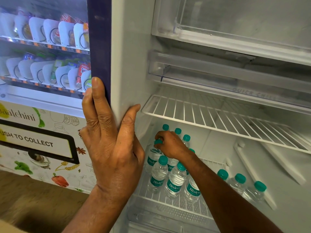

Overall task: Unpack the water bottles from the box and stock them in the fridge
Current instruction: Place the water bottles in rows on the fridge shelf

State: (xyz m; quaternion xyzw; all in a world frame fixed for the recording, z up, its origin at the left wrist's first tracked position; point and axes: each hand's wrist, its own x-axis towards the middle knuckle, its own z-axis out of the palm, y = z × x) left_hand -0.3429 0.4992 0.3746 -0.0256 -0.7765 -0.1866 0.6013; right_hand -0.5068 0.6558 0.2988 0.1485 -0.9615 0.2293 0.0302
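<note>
right hand (170,145) pinches a bottle (153,156) by the cap — seat it upright, snug; left hand (111,148), flat, braces the fridge (127,64).

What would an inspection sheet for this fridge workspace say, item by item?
Surface: lower wire shelf, white; upper wire shelf above it.
Job's things: Bisleri water bottles stand upright, clustered at its left; three more bottles at right; box not in view.
Clutter: nothing seen.
Grippers: left hand rests flat on the fridge side wall; right hand grips a bottle's teal cap.
Cables: nothing seen.
Surroundings: snack vending machine at left.
</note>
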